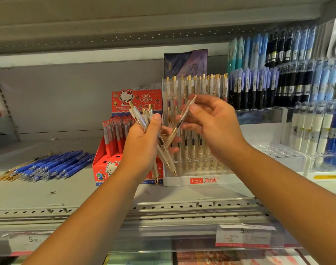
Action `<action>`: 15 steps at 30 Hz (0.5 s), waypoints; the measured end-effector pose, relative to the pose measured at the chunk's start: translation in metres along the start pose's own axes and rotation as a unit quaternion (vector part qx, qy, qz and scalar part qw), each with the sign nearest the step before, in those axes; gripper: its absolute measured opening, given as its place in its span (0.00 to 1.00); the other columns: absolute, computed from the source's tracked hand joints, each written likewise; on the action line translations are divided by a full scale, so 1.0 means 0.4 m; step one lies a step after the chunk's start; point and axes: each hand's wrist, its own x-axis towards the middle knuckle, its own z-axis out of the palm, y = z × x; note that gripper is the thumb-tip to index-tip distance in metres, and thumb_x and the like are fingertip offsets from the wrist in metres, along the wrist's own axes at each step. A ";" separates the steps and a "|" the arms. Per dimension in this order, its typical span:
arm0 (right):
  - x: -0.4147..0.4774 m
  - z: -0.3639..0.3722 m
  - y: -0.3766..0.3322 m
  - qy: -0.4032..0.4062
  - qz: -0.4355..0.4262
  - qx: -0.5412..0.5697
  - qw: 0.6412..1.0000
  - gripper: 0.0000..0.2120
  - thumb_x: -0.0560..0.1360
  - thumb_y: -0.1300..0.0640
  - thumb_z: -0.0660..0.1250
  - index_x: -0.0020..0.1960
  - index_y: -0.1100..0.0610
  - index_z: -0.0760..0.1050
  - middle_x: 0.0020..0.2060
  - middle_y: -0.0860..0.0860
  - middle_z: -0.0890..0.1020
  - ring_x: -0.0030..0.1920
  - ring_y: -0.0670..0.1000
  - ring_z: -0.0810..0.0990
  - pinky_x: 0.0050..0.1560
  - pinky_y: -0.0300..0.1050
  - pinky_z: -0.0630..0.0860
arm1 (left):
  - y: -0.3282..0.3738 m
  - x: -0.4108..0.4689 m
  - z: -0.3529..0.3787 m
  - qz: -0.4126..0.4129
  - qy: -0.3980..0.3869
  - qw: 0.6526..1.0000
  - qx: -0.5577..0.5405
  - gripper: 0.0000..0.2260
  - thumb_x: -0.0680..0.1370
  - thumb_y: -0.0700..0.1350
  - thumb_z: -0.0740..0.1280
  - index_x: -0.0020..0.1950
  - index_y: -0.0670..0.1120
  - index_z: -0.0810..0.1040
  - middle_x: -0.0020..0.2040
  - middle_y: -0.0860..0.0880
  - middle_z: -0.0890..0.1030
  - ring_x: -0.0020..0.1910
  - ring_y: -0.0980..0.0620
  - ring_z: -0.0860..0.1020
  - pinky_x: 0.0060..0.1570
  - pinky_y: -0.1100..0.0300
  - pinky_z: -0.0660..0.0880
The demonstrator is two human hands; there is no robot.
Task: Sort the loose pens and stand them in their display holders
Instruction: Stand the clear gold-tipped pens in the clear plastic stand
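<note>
My left hand (144, 144) grips a bundle of cream pens with gold clips (164, 152), tips pointing down over the shelf. My right hand (211, 121) pinches a single cream pen (179, 124), held slanted just right of the bundle. Behind both hands stands the clear acrylic holder with a white base (201, 179), its rows partly filled with matching cream pens. Left of it sits the red cartoon-cat display box (113, 159) with red-capped pens. A loose pile of blue pens (54, 166) lies on the shelf at the left, with a few gold-tipped pens (4, 177) beside it.
Holders of blue, black and lilac pens (278, 83) fill the right side, with white-and-blue pens (316, 129) lower right. A dark card packet (185, 63) stands behind the acrylic holder. The perforated shelf rail (163, 209) and price-tag strip (243, 236) run along the front.
</note>
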 end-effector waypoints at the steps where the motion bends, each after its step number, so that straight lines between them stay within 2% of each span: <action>1: 0.005 -0.004 -0.001 0.020 0.005 0.008 1.000 0.08 0.80 0.65 0.63 0.58 0.59 0.76 0.46 0.55 0.84 0.44 0.54 0.86 0.43 0.47 0.83 | -0.001 0.001 -0.003 -0.004 0.004 1.000 0.003 0.16 0.84 0.51 0.59 0.47 0.42 0.80 0.42 0.43 0.85 0.43 0.42 0.85 0.37 0.46 0.83; 2: 0.010 -0.009 -0.002 0.041 0.011 0.015 0.999 0.08 0.80 0.64 0.63 0.58 0.59 0.76 0.46 0.54 0.83 0.44 0.53 0.86 0.43 0.48 0.83 | -0.002 0.002 -0.004 -0.010 0.009 1.000 0.002 0.16 0.83 0.51 0.60 0.49 0.40 0.79 0.43 0.42 0.85 0.43 0.42 0.85 0.37 0.47 0.82; 4: 0.020 -0.022 -0.003 0.088 0.014 -0.002 0.996 0.09 0.80 0.62 0.64 0.60 0.59 0.76 0.46 0.53 0.82 0.43 0.51 0.85 0.41 0.47 0.83 | -0.002 0.002 -0.006 -0.022 0.009 1.000 -0.002 0.14 0.83 0.51 0.61 0.53 0.40 0.76 0.44 0.42 0.84 0.43 0.44 0.85 0.35 0.50 0.82; 6: 0.026 -0.033 0.000 0.123 -0.009 -0.068 0.990 0.11 0.80 0.60 0.66 0.61 0.57 0.75 0.48 0.53 0.81 0.44 0.50 0.84 0.38 0.44 0.82 | -0.001 0.002 -0.005 -0.027 0.004 1.000 0.005 0.09 0.83 0.51 0.62 0.54 0.46 0.76 0.45 0.42 0.83 0.42 0.46 0.85 0.33 0.50 0.81; 8: 0.025 -0.037 0.004 0.137 -0.051 -0.148 0.978 0.10 0.79 0.58 0.67 0.61 0.54 0.75 0.47 0.49 0.80 0.46 0.49 0.83 0.38 0.45 0.83 | -0.001 0.003 -0.005 -0.025 0.004 1.000 0.016 0.08 0.83 0.50 0.62 0.54 0.47 0.76 0.43 0.44 0.82 0.38 0.47 0.83 0.30 0.51 0.81; 11: 0.018 -0.035 0.007 0.126 -0.098 -0.216 0.963 0.09 0.78 0.57 0.68 0.57 0.49 0.75 0.43 0.42 0.80 0.46 0.46 0.81 0.44 0.52 0.83 | -0.002 0.005 -0.006 -0.006 0.002 0.999 0.054 0.09 0.83 0.49 0.62 0.53 0.44 0.76 0.40 0.47 0.81 0.31 0.49 0.78 0.27 0.54 0.77; 15: 0.015 -0.030 0.017 0.083 -0.103 -0.260 0.956 0.11 0.78 0.57 0.69 0.60 0.52 0.76 0.43 0.42 0.80 0.46 0.46 0.81 0.40 0.49 0.84 | 0.001 0.002 -0.006 0.019 0.010 0.994 0.111 0.10 0.83 0.49 0.61 0.48 0.45 0.76 0.30 0.52 0.78 0.24 0.50 0.74 0.23 0.59 0.73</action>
